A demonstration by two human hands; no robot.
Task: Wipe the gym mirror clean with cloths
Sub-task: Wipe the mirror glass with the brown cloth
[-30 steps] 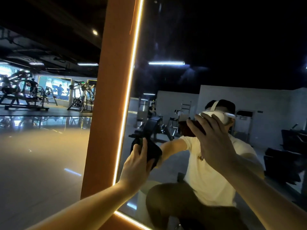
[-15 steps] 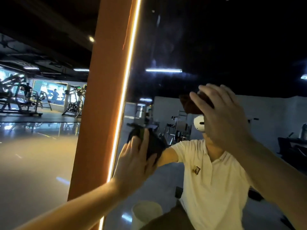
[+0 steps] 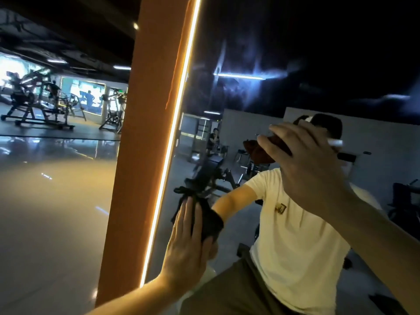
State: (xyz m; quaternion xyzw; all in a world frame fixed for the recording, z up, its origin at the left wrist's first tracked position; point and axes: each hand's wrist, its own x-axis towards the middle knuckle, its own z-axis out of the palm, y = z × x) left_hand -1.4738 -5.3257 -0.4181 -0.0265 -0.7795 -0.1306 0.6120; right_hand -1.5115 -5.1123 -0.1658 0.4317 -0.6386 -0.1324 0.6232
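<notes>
Your left hand (image 3: pixel 188 244), fingers flat, presses black cloth (image 3: pixel 208 221) against mirror (image 3: pixel 295 53) near lit edge (image 3: pixel 168 164); your right hand (image 3: pixel 311 169), fingers spread, presses brown cloth (image 3: pixel 259 150) higher up.

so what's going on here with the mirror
A person is wiping a gym mirror with a cloth under each hand. The left hand presses a black cloth flat on the glass, low down beside the lit orange frame. The right hand presses a brown cloth against the glass higher up and further right. Hazy streaks show high on the glass around a reflected ceiling light.
</notes>
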